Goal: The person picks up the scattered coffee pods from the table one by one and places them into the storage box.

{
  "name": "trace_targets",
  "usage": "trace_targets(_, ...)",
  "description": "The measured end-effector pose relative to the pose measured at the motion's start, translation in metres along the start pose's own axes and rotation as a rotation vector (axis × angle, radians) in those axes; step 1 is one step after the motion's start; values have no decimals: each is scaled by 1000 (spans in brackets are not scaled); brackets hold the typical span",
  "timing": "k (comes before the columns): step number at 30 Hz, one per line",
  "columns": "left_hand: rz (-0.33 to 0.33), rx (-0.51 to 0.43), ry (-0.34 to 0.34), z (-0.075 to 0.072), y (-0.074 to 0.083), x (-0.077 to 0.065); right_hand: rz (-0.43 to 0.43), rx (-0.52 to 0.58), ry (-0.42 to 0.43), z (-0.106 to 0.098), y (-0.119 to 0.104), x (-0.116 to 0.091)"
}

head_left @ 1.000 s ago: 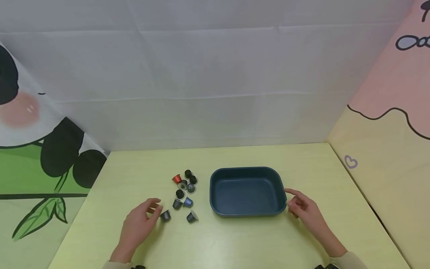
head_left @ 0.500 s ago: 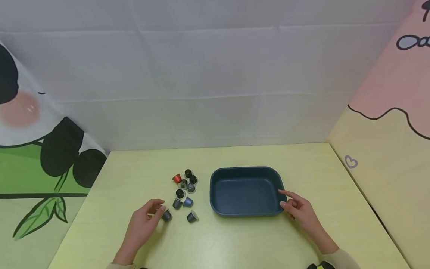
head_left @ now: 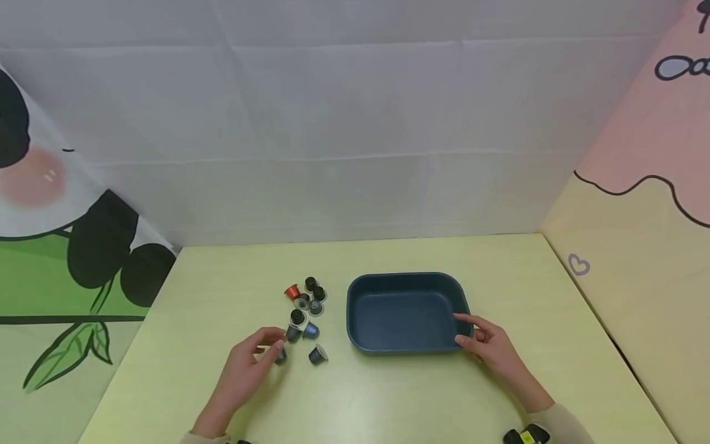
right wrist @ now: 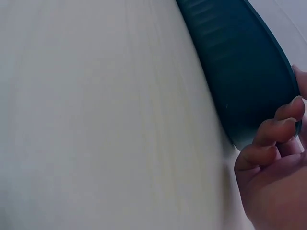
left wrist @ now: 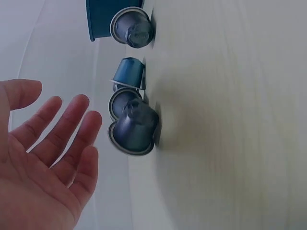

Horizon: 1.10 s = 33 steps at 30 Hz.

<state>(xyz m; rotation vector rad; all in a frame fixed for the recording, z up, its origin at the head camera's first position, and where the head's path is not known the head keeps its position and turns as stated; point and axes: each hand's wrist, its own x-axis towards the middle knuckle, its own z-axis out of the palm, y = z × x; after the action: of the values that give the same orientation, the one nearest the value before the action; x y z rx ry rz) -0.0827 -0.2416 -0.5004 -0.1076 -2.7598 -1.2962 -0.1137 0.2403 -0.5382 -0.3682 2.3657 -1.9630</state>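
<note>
My left hand (head_left: 246, 370) hovers low at the left, fingers loosely bent, beside a dark coffee capsule (head_left: 281, 357) that it partly covers in the head view. The left wrist view shows a gap between that hand (left wrist: 53, 153) and the nearest dark capsule (left wrist: 134, 127). At the right end of a dark blue rectangular tray (head_left: 407, 354), my right hand (head_left: 496, 351) holds the rim. Its index finger and thumb reach over the inside, while other fingers curl against the outer wall in the right wrist view. Nothing lies inside the tray.
Several more coffee capsules lie left of the tray, among them a red one (head_left: 292, 291), a blue one (head_left: 311, 331) and a black one (head_left: 297, 317). A single dark capsule (head_left: 318, 354) sits nearer the front. A white cloth wall (head_left: 355, 154) closes the back of the table.
My left hand has moved slightly right, over the near capsule, which has shifted a little right too. My right hand has slid left from outside the tray's edge to over its rim.
</note>
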Motion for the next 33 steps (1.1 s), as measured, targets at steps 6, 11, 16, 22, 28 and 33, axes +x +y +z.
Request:
trace_targets(6,50,-139,-43,13,5,-1,8,3,-24,-2,0,-1)
trace_targets(11,68,-182,-90,25,12,-5,27,18,-33,-2,-2,-1)
trace_targets(16,71,-201,-139,34,14,-4,45,-2,-35,-3,-4,0)
trace_targets(22,17,-256,-194,45,10,-4,31,21,-50,-3,-2,-2)
trace_targets(28,-5,-244,-239,54,6,-3,25,81,-99,-5,0,-4)
trace_targets(33,-28,-248,-257,56,10,-2,43,82,-101,-7,-2,-2)
